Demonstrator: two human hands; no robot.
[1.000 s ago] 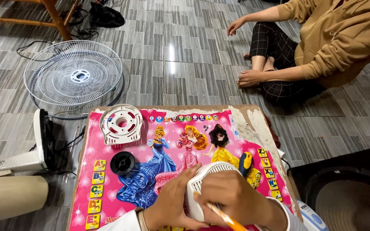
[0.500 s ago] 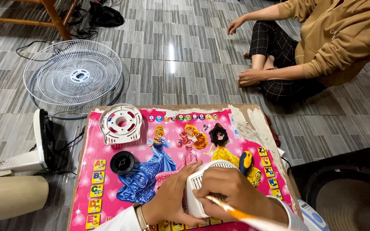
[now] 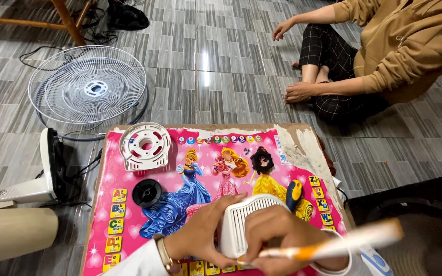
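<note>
Grey wood-look floor tiles surround a low table (image 3: pixel 303 134) covered with a bright pink cartoon alphabet mat, seen from above. At the near edge, the left hand (image 3: pixel 200 230) wraps around the side of a white ribbed plastic fan housing (image 3: pixel 241 217), steadying it on the mat. The right hand (image 3: pixel 282 240) rests over the housing's front and pinches a screwdriver (image 3: pixel 333 245) with an orange and pale handle, blurred and lying nearly level; its tip is hidden. This looks like the stage of working a fastener on the housing, and the next move likely calls for keeping the part still while the tool seats squarely. Further out on the mat lie a black round cap (image 3: pixel 147 192) and a white ring-shaped bracket (image 3: pixel 145 145). On the floor beyond rest a wire fan grille (image 3: pixel 88 89) and a fan base (image 3: pixel 42 174). Another person (image 3: pixel 384 56) in a tan top sits cross-legged at the upper right.
</note>
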